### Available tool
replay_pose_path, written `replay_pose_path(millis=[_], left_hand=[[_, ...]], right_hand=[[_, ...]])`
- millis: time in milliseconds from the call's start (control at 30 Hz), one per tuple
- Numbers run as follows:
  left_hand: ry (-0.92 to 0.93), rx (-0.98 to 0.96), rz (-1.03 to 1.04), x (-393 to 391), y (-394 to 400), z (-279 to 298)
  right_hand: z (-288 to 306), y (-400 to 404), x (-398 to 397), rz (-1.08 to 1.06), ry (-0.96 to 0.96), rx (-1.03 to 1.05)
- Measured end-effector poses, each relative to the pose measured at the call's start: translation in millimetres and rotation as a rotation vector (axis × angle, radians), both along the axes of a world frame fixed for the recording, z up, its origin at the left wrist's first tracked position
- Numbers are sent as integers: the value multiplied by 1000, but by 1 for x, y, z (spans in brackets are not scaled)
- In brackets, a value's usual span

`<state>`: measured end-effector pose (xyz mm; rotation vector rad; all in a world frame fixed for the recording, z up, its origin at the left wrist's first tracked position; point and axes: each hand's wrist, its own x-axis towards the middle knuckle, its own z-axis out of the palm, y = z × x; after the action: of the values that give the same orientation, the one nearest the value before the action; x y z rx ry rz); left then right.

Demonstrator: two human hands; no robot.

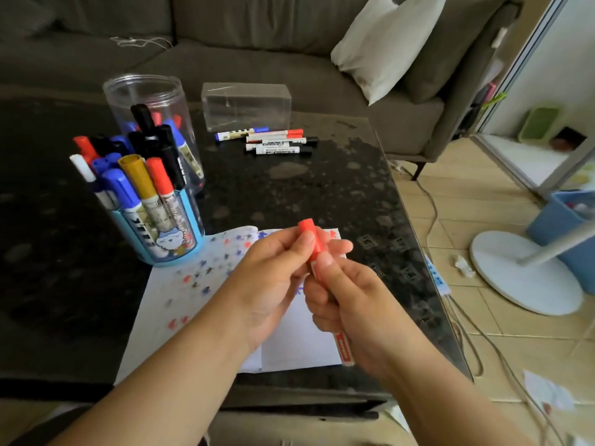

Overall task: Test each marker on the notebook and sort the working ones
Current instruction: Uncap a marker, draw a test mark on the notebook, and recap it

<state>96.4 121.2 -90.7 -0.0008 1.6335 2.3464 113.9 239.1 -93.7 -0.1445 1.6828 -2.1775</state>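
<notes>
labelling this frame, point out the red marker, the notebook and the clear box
red marker (307, 231), head view, on its cap
notebook (180, 284), head view, on the dotted page
clear box (246, 106), head view, on its front wall

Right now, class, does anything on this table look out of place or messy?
Yes: five markers lie loose on the table beside the clear box, not in it. The notebook page is scattered with test marks.

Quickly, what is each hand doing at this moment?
Left hand: pinches the red cap of the red marker.
Right hand: grips the marker's barrel.
</notes>
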Motion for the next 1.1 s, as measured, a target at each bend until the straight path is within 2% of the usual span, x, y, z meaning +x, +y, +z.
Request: replay_pose_path(millis=[100, 167, 233, 333, 467, 567, 700, 767, 833, 933, 1033, 1100], left_hand=[[8, -50, 62, -1, 3, -1], [9, -108, 117, -2, 5, -2], [-40, -132, 209, -7, 4, -4], [-95, -142, 335, -15, -3, -4], [-93, -141, 342, -14, -11, -4], [-75, -279, 406, -13, -19, -8], [-7, -596, 391, -8, -29, -8], [46, -711, 349, -6, -34, -8], [107, -811, 296, -5, -39, -7], [159, -943, 245, -4, -45, -10], [164, -982, 203, -4, -49, -14], [157, -998, 187, -3, -51, -15]], right_hand=[[-8, 0, -3, -111, 182, 254], [-16, 2, -5, -175, 423, 551], [-23, 2, -6, -193, 579, 801], [-26, 0, -3, -139, 581, 921], [-24, 8, -4, -119, 393, 871], [-16, 15, -4, -85, 228, 728], [-10, 22, -1, -130, 95, 404], [-7, 28, -4, -199, 70, 299], [-5, 33, -7, -257, -14, 109], [-6, 32, -9, -236, -159, -152], [-15, 19, -7, -146, -144, -120], [-21, 9, -5, -103, -38, 66]])
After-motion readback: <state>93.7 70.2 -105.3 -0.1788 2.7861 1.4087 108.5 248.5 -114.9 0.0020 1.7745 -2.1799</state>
